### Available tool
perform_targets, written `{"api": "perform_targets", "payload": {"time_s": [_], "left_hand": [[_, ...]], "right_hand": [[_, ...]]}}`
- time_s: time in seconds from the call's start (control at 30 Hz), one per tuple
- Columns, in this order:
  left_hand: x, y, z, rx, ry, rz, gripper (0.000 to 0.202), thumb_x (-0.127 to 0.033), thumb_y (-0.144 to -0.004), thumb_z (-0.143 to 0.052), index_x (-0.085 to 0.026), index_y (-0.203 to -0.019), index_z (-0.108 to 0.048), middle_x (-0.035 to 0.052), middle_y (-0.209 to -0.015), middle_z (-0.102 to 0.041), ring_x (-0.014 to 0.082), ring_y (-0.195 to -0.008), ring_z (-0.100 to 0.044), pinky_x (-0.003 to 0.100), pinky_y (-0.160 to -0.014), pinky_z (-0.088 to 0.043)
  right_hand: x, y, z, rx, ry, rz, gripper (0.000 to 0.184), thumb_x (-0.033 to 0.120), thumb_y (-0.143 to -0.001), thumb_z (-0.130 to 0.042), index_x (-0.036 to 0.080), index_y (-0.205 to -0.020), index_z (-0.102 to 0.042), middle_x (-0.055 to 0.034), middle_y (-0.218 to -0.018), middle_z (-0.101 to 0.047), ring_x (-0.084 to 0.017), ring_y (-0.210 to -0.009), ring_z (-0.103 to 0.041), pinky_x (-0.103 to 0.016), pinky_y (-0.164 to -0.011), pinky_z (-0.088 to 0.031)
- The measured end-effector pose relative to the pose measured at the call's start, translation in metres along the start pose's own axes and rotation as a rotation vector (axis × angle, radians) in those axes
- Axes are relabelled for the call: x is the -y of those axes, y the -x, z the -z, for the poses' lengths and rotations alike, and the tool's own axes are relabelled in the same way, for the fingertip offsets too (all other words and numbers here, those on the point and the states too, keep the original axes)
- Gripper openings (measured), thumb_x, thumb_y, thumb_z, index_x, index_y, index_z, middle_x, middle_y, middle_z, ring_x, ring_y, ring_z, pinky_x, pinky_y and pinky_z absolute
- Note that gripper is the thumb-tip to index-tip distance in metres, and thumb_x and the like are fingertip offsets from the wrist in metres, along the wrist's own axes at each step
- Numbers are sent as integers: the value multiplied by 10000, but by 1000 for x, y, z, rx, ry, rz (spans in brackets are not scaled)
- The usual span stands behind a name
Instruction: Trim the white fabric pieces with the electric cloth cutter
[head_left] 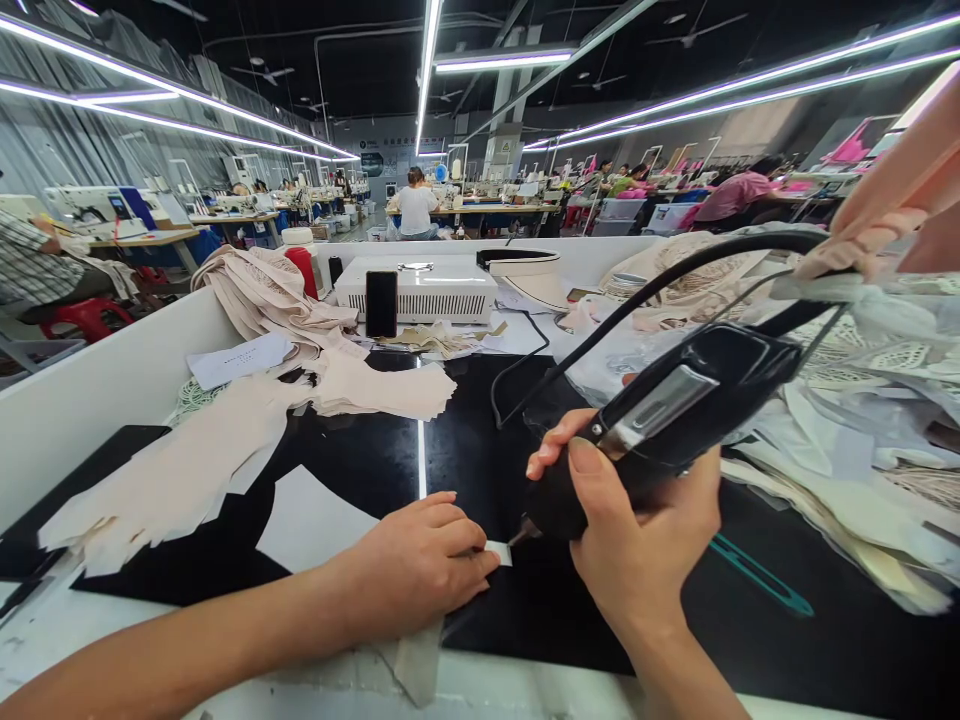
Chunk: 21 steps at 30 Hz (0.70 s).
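Observation:
My right hand (637, 530) is wrapped round a black corded hand tool (675, 400) with a silver plate on its side. Its thin pointed tip touches or nearly touches a narrow white strip end (500, 552) on the black board (540, 610). Palm down, my left hand (431, 555) lies over the strip, its fingers covering most of it. Pale fabric (420, 660) hangs below that hand over the board's front edge. Beside its wrist lies a white curved pattern piece (315, 525).
Stacked beige fabric pieces (180, 460) spread on the left. A white vented box (416, 290) and a phone (381, 304) stand behind. Light fabric heaps (832, 470) fill the right, near a teal slotted tool (761, 575). The tool's cable (645, 295) arches above the board.

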<state>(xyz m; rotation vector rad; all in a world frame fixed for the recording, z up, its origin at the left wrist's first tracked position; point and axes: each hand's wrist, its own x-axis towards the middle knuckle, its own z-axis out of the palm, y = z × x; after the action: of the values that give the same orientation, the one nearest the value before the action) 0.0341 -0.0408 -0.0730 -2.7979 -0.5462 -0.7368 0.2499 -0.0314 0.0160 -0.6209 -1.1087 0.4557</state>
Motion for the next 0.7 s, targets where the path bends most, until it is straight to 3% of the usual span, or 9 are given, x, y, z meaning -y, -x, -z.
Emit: {"api": "perform_targets", "payload": {"time_s": [0.1, 0.3, 0.53, 0.7], "left_hand": [[1, 0, 0, -20, -1, -10, 173, -264, -1345, -698, -178, -1338, -849, 37, -1140, -843, 208, -1013, -846, 427, -1322, -690], [1, -3, 3, 53, -7, -1, 158, -286, -1334, -743, -186, -1382, -856, 38, -1155, -847, 212, -1032, -845, 441, -1335, -683], [2, -2, 3, 42, -3, -4, 151, -275, -1334, -742, -184, -1373, -857, 39, -1167, -845, 219, -1053, -852, 445, -1323, -693], [2, -2, 3, 68, -4, -3, 133, -272, -1316, -777, -185, -1375, -858, 44, -1174, -842, 216, -1064, -849, 441, -1348, -675]], "right_hand": [[2, 0, -1, -8, -9, -20, 318, 349, -1006, -1081, 330, -1115, -783, 89, -903, -854, -135, -598, -776, -245, -570, -711], [8, 5, 0, -12, -34, -19, 374, 419, -997, -1114, 336, -1146, -782, 68, -904, -858, -163, -589, -775, -282, -545, -718], [7, 10, 3, -8, 4, -25, 291, 309, -1020, -1039, 337, -1160, -785, 72, -924, -853, -152, -614, -775, -269, -562, -713], [5, 3, 3, -44, 7, -31, 344, 394, -984, -1092, 329, -1115, -780, 74, -907, -837, -160, -623, -769, -290, -566, -717]]}}
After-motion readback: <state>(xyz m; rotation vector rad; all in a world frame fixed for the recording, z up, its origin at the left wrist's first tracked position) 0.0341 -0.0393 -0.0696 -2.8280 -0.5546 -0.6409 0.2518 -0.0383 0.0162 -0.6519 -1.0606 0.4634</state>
